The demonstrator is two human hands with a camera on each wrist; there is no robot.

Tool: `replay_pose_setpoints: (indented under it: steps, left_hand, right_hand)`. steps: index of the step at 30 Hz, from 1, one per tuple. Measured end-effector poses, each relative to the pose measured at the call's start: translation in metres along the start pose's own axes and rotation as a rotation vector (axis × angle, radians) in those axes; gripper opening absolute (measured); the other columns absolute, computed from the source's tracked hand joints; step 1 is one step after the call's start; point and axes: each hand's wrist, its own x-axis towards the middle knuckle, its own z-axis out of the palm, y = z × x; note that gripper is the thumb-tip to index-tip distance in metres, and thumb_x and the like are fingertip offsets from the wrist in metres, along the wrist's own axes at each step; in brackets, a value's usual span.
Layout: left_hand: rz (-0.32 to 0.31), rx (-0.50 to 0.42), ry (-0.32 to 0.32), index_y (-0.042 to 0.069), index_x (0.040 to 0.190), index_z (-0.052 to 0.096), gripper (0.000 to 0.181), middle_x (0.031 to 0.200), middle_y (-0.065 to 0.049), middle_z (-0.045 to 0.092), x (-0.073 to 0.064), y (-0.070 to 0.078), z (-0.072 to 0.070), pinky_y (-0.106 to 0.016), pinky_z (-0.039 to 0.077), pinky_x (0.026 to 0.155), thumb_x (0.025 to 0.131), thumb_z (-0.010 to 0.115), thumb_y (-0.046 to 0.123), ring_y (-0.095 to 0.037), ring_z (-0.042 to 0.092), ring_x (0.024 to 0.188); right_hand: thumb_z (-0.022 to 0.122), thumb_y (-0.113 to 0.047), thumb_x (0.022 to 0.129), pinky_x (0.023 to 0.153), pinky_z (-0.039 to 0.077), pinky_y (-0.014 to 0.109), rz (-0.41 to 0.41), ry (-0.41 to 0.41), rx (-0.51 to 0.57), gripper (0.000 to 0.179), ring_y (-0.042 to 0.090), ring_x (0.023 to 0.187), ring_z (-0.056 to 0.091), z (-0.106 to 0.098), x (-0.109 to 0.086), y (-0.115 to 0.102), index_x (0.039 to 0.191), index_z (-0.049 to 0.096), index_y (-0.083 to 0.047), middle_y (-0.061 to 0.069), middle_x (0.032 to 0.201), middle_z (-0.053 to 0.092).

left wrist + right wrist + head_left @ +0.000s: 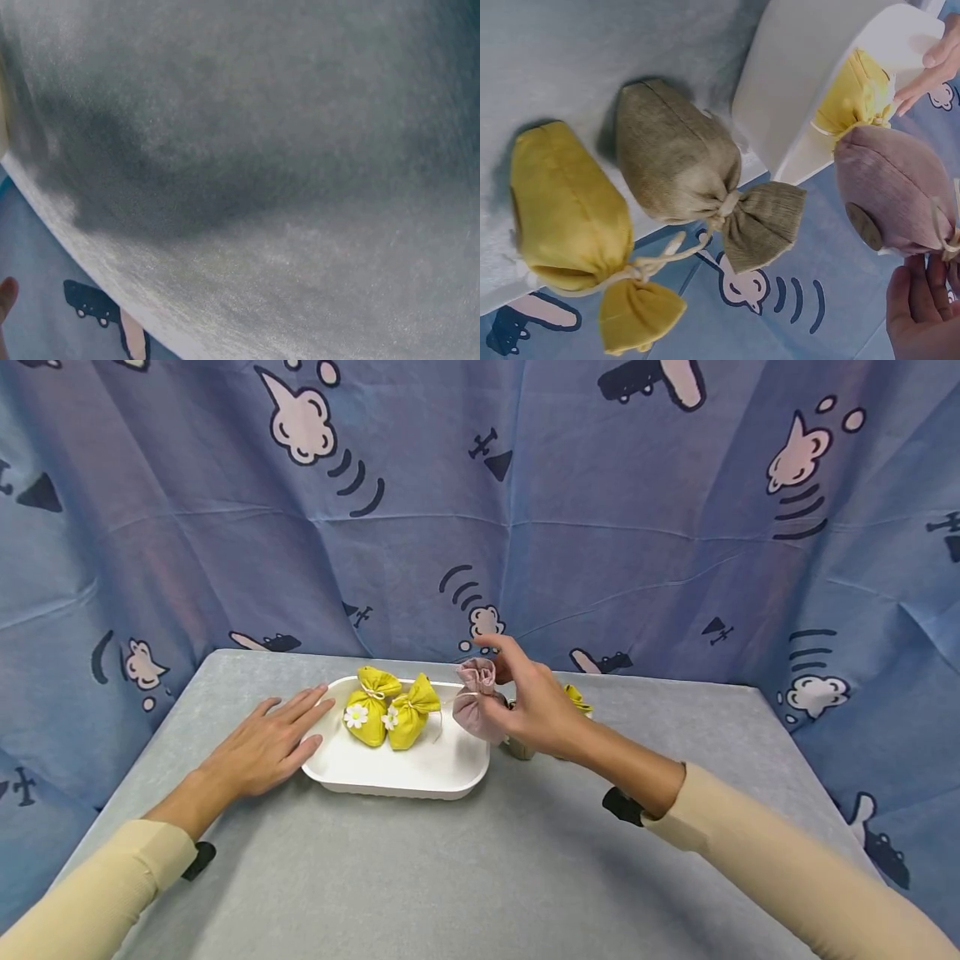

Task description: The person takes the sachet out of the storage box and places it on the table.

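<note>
My right hand (536,706) pinches a mauve cloth drawstring pouch (469,714) near its tied neck, over the right end of a white tray (390,775). In the right wrist view the pouch (892,184) hangs clear of the two on the table, with a dark oval patch on its side. Two yellow pouches (366,710) with white flowers lie side by side in the tray. My left hand (266,747) has its fingers extended, fingertips at the tray's left rim. The left wrist view shows mostly table and a shadow, with one fingertip at its edge.
Right of the tray, a brown pouch (675,150) and another yellow pouch (570,202) sit on the grey table (420,877), partly hidden behind my right hand in the head view. A blue patterned curtain (600,527) hangs behind the table.
</note>
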Motion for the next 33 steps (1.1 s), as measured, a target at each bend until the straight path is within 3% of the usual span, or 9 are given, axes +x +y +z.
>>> replay_pose_setpoints:
  steps: [11,18,33]
  left_hand:
    - [-0.014,0.003,-0.034,0.008,0.155,0.034,0.057,0.162,-0.015,0.027,-0.002,0.001,-0.002,-0.064,0.029,0.107,0.105,0.044,0.032,-0.037,0.035,0.143]
    - [-0.007,-0.001,-0.021,0.007,0.155,0.035,0.056,0.161,-0.015,0.028,-0.001,0.002,-0.002,-0.064,0.03,0.107,0.104,0.045,0.031,-0.037,0.036,0.142]
    - [-0.013,0.004,-0.011,0.006,0.153,0.037,0.056,0.161,-0.015,0.03,-0.001,0.003,-0.001,-0.064,0.03,0.105,0.104,0.047,0.031,-0.039,0.038,0.141]
  right_hand:
    - [0.07,-0.003,0.086,0.077,0.055,0.039,0.015,0.005,-0.008,0.063,0.017,0.086,0.063,-0.011,-0.023,0.009,0.142,0.041,-0.008,0.004,0.095,0.063]
    - [0.069,0.001,0.083,0.071,0.054,0.039,0.008,0.006,0.019,0.064,0.018,0.079,0.062,-0.014,-0.038,0.02,0.141,0.043,-0.008,0.004,0.092,0.061]
    - [0.069,0.0,0.081,0.069,0.054,0.04,0.066,-0.048,0.061,0.067,0.017,0.08,0.061,0.0,-0.054,0.04,0.141,0.043,-0.009,0.004,0.093,0.062]
